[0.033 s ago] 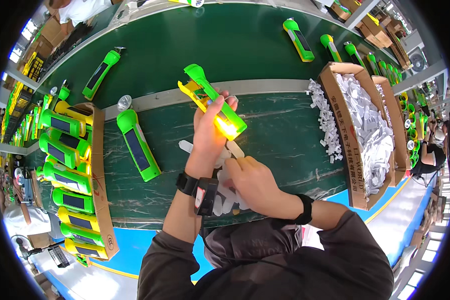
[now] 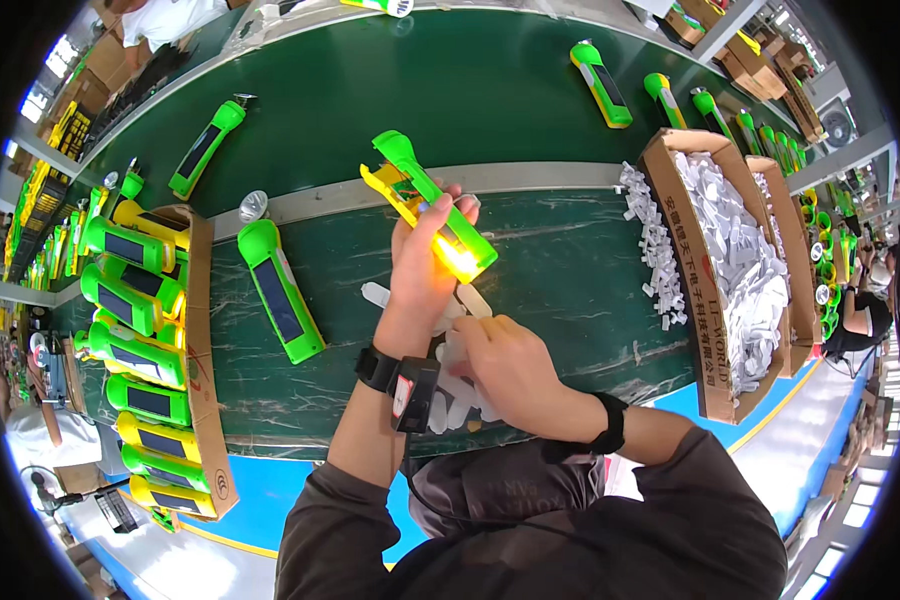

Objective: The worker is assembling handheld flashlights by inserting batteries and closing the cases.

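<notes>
A long green and yellow plastic torch [image 2: 430,205] is up in the air over the dark green tabletop [image 2: 580,260], near its middle. Its head end points at the far left corner, and its tail end, glowing bright yellow, points toward the near right. At the head end the yellow side stands a bit apart from the green side, so there is a gap. The person's left hand [image 2: 418,262] holds this torch, with thumb and fingers wrapped round the lower half. The right hand [image 2: 510,365] is closer to the near edge, and its fingertips point mostly left — the tail end is past them, toward the far edge, near but not touching. So the left hand has the torch, and the right hand is near its tail. The right thumb and fingers are curled close together over a loose heap of flat white plastic strips [image 2: 458,412]; I cannot tell if they pinch one. Off to the left lies a green torch with a dark panel [image 2: 280,290] — slanted, its head toward the far edge. A brown cardboard box of torches [image 2: 205,400] sits along the left edge. A brown cardboard box of white pieces [image 2: 690,270] sits by the right edge, with small white plastic bits [image 2: 660,260] in a band beside it.
</notes>
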The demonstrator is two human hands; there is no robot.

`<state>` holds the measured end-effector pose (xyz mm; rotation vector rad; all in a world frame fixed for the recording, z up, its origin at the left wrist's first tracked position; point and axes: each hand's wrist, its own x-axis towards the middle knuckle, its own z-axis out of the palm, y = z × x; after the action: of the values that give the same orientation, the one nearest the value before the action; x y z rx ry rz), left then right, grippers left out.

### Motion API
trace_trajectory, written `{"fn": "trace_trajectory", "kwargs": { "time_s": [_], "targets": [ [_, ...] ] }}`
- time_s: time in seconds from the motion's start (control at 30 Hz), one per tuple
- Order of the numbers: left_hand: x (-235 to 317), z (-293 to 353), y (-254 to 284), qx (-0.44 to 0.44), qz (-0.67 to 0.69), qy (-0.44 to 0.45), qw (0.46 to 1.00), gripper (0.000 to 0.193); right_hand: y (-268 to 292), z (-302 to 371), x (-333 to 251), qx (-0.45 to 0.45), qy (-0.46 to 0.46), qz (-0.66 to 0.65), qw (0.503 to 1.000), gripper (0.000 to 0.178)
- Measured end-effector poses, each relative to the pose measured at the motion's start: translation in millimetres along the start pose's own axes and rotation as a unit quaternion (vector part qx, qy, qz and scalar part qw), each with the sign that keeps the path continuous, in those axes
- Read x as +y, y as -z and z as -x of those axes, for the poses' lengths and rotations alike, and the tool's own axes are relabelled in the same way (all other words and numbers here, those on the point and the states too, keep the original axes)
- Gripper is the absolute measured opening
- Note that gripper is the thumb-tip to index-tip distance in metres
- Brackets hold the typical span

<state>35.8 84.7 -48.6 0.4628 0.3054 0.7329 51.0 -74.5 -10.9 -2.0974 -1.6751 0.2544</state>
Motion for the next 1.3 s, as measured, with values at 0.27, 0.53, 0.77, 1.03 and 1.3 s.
{"fn": "trace_trajectory", "kwargs": {
  "time_s": [0.27,0.53,0.77,1.03,1.3],
  "targets": [
    [2,3,-2,0.0,0.011,0.015,1.0,0.036,-2,10,-16,0.006,-0.037,0.09,0.995,0.025],
    [6,4,-7,-0.017,-0.014,0.018,1.0,0.041,24,2,24,0.057,-0.04,-0.071,0.995,0.014],
    [4,7,-7,0.002,-0.043,0.012,0.999,0.043,68,-14,30,0.063,-0.043,-0.202,0.976,0.015],
    [-5,7,-2,-0.031,-0.079,-0.013,0.996,0.046,57,-120,27,0.145,0.003,-0.153,0.978,0.015],
    [-6,7,-8,-0.04,-0.135,-0.032,0.989,0.045,44,-131,10,0.14,-0.064,-0.046,0.987,0.014]
  ]
}}
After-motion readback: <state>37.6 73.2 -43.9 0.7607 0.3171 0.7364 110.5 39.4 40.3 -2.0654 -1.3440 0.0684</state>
